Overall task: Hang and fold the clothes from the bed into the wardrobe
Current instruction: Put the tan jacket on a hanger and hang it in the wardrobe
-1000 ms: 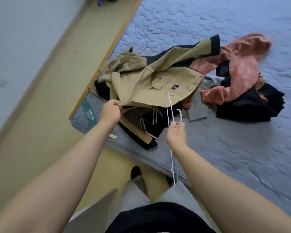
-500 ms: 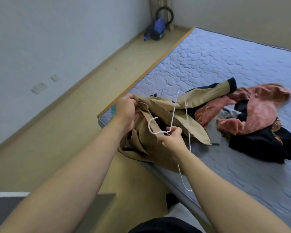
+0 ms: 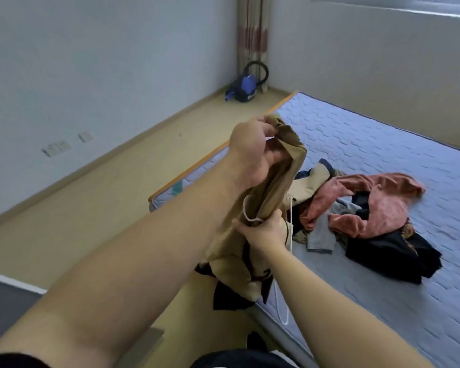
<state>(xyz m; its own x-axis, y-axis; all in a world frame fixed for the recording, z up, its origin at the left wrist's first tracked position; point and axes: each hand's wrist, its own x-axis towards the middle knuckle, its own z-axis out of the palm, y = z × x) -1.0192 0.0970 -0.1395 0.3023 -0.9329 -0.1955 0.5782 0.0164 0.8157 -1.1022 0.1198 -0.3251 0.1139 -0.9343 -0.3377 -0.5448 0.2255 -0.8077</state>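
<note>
- Now your left hand [image 3: 250,152] grips the tan jacket [image 3: 279,187] by its top, raised higher than before, above the mattress [image 3: 383,144] edge.
- Your right hand [image 3: 263,231] pinches the white hanger [image 3: 244,209] against the jacket.
- The pink garment [image 3: 383,205] stays on the mattress.

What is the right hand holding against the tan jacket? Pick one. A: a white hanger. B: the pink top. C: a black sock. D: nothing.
A: the right hand grips a white hanger near its hook, against the tan jacket that the left hand holds up.
</note>
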